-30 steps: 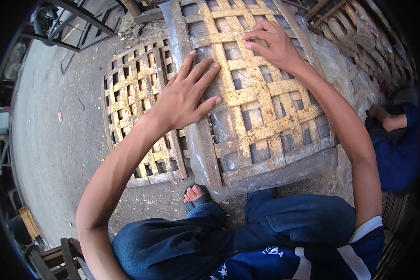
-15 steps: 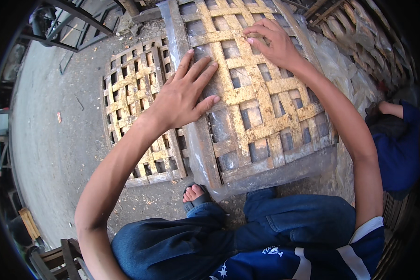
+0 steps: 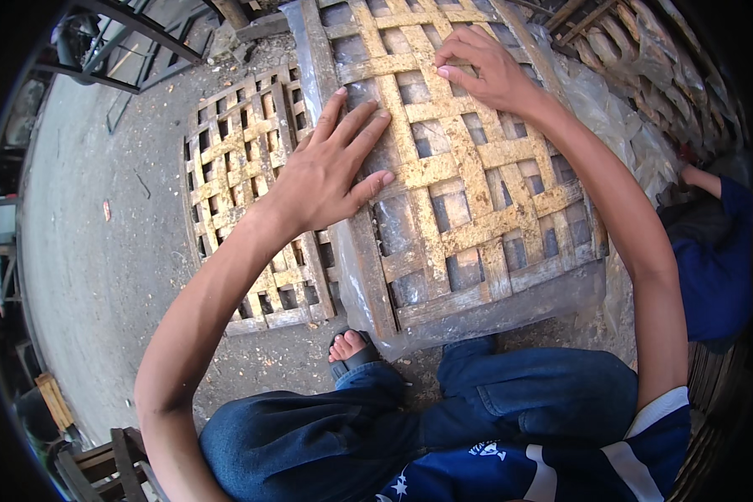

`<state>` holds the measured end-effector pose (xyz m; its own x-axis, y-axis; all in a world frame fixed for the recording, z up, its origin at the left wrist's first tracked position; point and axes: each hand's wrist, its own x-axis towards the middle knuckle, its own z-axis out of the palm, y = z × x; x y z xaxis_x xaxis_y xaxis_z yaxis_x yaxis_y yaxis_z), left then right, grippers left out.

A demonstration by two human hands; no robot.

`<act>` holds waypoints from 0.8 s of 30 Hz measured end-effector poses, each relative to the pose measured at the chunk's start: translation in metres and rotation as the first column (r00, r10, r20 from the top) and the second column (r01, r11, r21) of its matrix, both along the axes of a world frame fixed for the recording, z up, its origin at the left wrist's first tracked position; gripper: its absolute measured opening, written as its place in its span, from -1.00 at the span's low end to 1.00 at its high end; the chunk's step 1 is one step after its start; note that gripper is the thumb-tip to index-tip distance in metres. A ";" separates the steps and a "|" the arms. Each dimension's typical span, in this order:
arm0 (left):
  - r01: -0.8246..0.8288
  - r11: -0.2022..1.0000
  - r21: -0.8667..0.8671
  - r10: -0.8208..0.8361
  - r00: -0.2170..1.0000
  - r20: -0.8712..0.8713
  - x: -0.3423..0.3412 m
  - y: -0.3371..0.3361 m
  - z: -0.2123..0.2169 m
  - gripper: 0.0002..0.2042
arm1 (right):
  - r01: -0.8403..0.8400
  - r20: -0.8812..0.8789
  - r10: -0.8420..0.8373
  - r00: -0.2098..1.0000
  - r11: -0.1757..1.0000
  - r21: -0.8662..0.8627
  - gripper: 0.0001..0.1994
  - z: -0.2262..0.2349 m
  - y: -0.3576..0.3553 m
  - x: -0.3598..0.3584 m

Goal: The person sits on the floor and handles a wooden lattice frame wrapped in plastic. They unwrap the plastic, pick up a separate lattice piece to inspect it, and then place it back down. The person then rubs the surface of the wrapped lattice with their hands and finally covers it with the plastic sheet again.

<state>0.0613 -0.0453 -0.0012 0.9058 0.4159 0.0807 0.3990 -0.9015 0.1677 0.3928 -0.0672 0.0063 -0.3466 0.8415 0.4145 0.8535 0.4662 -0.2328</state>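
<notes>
A large woven lattice panel point(image 3: 473, 176), with yellowed strips in a weathered wooden frame, lies tilted in front of me. Clear plastic sheeting point(image 3: 519, 305) shows under its near edge. My left hand point(image 3: 330, 167) rests with spread fingers on the panel's left side, across the frame and the strip ends. Over the upper middle of the lattice, my right hand point(image 3: 487, 71) is bent, its thumb and forefinger brought together in a pinch. Whatever they may hold is too small to make out. A second, smaller lattice panel point(image 3: 268, 149) lies on the ground at the left, partly behind my left arm.
Another person in blue point(image 3: 711, 259) sits close by on the right. Crumpled plastic point(image 3: 619, 125) and a stack of rough sheets point(image 3: 644, 67) lie at the upper right. A dark metal frame point(image 3: 134, 81) stands upper left, and wooden furniture point(image 3: 113, 464) lower left.
My left hand stays in place. My right hand shifts very slightly, still pinched over the lattice. At the right, the other person's arm has moved a little.
</notes>
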 end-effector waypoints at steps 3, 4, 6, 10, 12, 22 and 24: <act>-0.006 1.000 -0.014 0.006 1.000 -0.002 0.001 -0.001 0.000 -0.23 | 0.003 0.021 -0.003 1.000 1.000 0.001 -0.82 0.001 0.001 0.003; -0.002 1.000 -0.011 0.002 1.000 0.002 0.001 -0.001 0.000 -0.23 | 0.011 0.016 -0.011 1.000 1.000 -0.004 -0.82 0.001 0.000 0.000; 0.006 1.000 -0.004 -0.006 1.000 0.009 -0.002 0.000 0.000 -0.23 | 0.027 0.010 -0.027 1.000 1.000 -0.003 -0.80 0.001 -0.002 -0.005; -0.005 1.000 -0.010 0.005 1.000 -0.003 0.001 -0.001 0.000 -0.24 | 0.026 0.013 -0.025 1.000 1.000 -0.010 -0.79 -0.001 -0.004 -0.003; 0.001 1.000 0.011 -0.001 1.000 -0.006 0.003 -0.001 -0.001 -0.24 | 0.013 -0.009 -0.014 1.000 0.998 -0.053 -0.79 -0.002 -0.001 0.002; 0.000 1.000 -0.015 0.000 1.000 0.010 0.001 -0.001 0.000 -0.23 | 0.063 -0.059 -0.084 0.995 0.952 -0.301 -0.80 0.011 0.012 0.001; 0.006 1.000 -0.006 -0.006 1.000 0.014 0.001 0.000 -0.001 -0.23 | 0.073 -0.058 -0.097 0.994 0.941 -0.330 -0.80 0.013 0.014 0.001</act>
<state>0.0621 -0.0452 -0.0018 0.9070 0.4113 0.0905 0.3915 -0.9026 0.1789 0.3936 -0.0536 0.0192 -0.2471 0.9598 0.1333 0.8619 0.2806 -0.4223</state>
